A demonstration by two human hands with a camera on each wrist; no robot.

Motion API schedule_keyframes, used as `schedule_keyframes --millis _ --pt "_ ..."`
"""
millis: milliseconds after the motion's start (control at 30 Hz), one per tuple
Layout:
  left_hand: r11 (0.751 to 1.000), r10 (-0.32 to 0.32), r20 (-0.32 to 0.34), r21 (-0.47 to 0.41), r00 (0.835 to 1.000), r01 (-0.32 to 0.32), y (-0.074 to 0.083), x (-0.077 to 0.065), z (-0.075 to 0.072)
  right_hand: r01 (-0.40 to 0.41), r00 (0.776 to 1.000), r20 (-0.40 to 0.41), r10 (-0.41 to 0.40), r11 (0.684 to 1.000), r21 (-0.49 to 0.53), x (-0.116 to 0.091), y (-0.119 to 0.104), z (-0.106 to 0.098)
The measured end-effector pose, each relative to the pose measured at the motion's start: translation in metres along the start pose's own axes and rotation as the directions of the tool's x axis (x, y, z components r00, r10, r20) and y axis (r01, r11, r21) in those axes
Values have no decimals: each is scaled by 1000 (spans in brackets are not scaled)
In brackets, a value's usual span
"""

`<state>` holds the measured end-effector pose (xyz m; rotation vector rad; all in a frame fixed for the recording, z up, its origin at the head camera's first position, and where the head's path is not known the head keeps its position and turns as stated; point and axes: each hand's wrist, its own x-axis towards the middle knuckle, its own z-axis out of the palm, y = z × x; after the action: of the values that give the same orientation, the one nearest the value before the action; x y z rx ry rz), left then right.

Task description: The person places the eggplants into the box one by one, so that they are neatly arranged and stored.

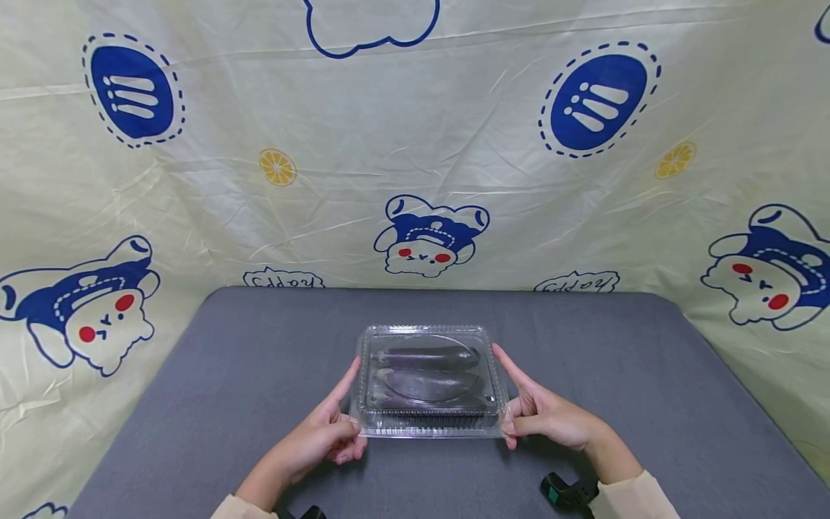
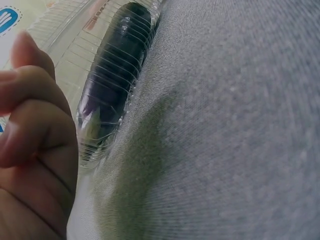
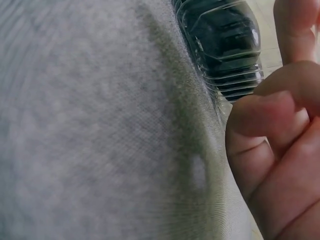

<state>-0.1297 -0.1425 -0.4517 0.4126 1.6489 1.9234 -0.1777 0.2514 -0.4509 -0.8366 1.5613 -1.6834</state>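
A clear plastic clamshell container (image 1: 431, 433) sits on the grey table with its lid down. Through the lid show long dark purple eggplants (image 1: 428, 358), lying crosswise one behind another. My left hand (image 1: 324, 432) pinches the container's near left corner, its index finger stretched along the left side. At the near right corner my right hand (image 1: 551, 417) grips the rim between thumb and curled fingers, index finger pointing up the right side. In the left wrist view an eggplant (image 2: 117, 65) with a pale stem end shows through the ribbed wall; the right wrist view shows a dark eggplant end (image 3: 220, 40).
Grey cloth covers the table (image 1: 259, 346). Behind it and at both sides hangs a cream curtain (image 1: 428, 115) printed with blue cartoon figures and orange slices. A black wrist device (image 1: 569, 492) is by the right sleeve (image 1: 635, 497).
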Motion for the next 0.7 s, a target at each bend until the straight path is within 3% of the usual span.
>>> schedule_keyframes --millis 233,400,500,600,700 --pt "1000 -6 -7 13 1000 6 2 0 0 1 1000 7 -1 1000 -29 -1 -1 0" --pt "999 -13 -23 45 1000 14 4 0 1 -74 997 -39 72 995 -65 -1 -6 3" --pt "997 -19 -25 74 1000 21 6 0 1 -123 989 -97 110 983 -138 0 -11 4" --pt "993 -36 -27 109 999 39 11 0 0 -175 970 -211 117 944 -281 2 -18 7" --pt "967 -64 -92 240 994 85 19 -2 -1 -267 912 -404 64 842 -469 6 -28 13"
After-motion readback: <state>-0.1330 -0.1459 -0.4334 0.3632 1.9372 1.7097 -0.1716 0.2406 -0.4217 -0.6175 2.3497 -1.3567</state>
